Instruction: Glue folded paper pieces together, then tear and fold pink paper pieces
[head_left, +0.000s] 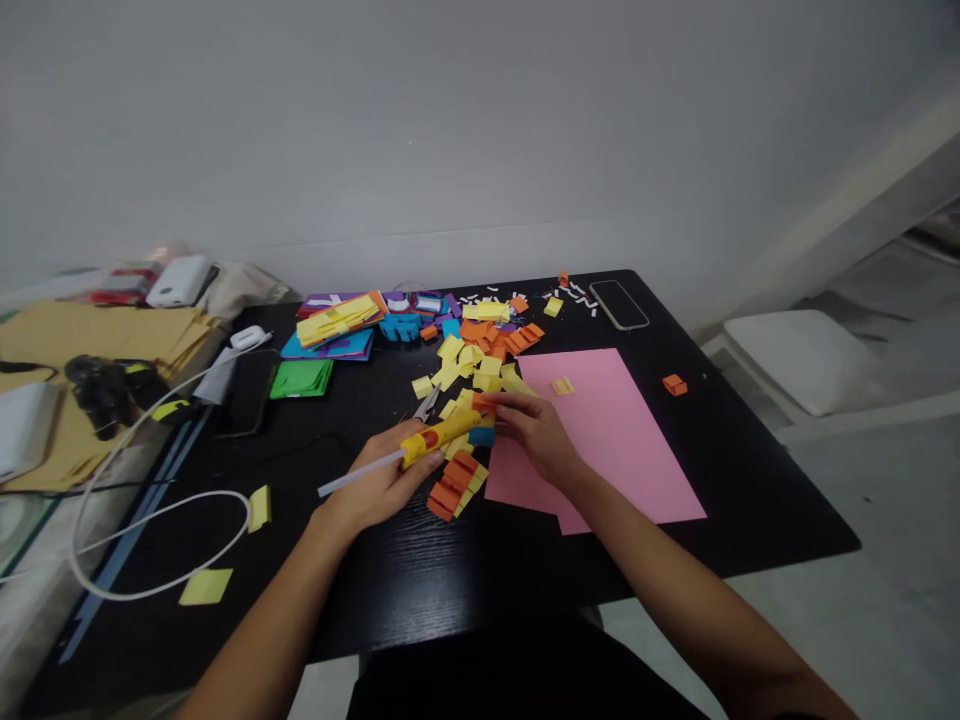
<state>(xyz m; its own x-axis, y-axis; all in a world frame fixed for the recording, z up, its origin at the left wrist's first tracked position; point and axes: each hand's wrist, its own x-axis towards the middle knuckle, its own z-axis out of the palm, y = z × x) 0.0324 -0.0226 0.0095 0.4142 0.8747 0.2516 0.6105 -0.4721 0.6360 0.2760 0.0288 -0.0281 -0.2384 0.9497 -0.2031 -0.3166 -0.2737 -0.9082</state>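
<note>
My left hand is closed round a yellow hot glue gun. A pale glue stick juts from its back end toward the lower left. My right hand pinches a small folded orange paper piece at the gun's tip, with a blue piece just below it. Joined orange folded pieces with yellow ones lie beneath the gun. Scissors rest behind my left hand, partly covered. A heap of yellow folded papers spreads behind both hands.
Pink sheets lie at the right, a phone behind them. Stacks of yellow strips and green paper sit at the left back. A white cable loops over the left side; a dark phone lies nearby.
</note>
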